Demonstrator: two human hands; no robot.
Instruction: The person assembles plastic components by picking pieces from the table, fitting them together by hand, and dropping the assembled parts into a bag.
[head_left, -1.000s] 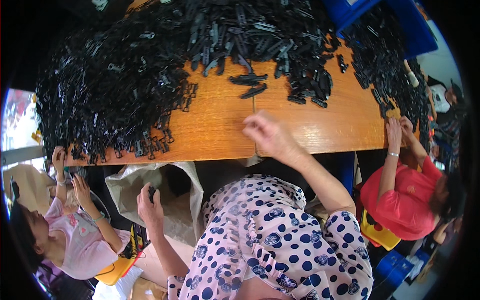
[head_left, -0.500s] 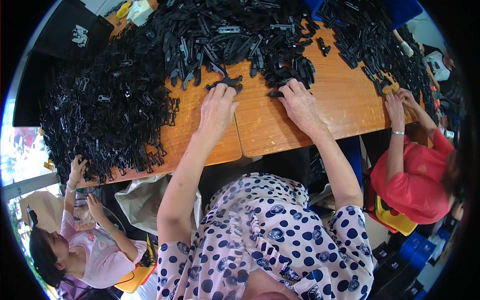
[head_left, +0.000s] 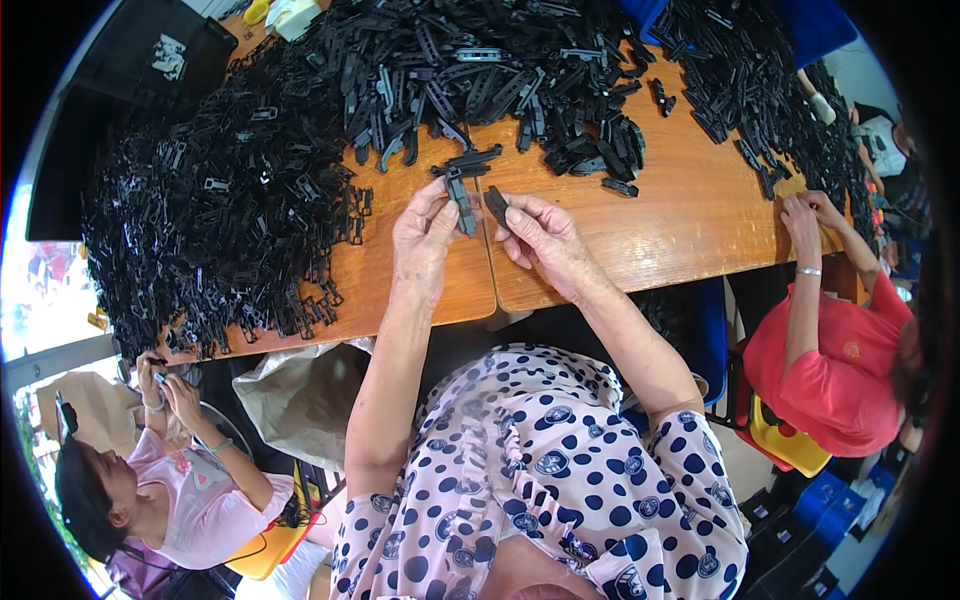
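A: What is sitting closest to the camera?

B: A polka-dot blouse [head_left: 540, 490] is filling the lower middle of the frame, with both forearms rising from it toward the desk [head_left: 650, 230].

A: And the hands?

B: The left hand [head_left: 425, 235] is hovering just left of centre, its fingers [head_left: 440, 205] closing narrowly around a long black plastic strip [head_left: 462, 195] and holding it nearly upright. The right hand [head_left: 545, 240] is sitting just right of centre, its fingers [head_left: 515, 215] pinching a shorter black piece [head_left: 497, 205]. The two parts are lying just beside each other; I cannot tell whether they are touching.

A: Where is that relative to the desk?

B: Both hands are working above the seam where the two wooden boards are meeting, near the front edge.

A: What is lying beyond them?

B: A huge heap of black plastic parts [head_left: 300, 170] is spreading across the upper left and upper centre of the frame, with a smaller heap [head_left: 740, 80] trailing toward the upper right.

A: Anyone else around?

B: At the right edge a person in a red top [head_left: 830, 370] is reaching both hands onto the desk. At the lower left a person in a pink top [head_left: 195, 500] is sitting below the desk edge, handling something small and dark. A pale bag [head_left: 300, 395] is sagging under the desk between that person and the blouse.
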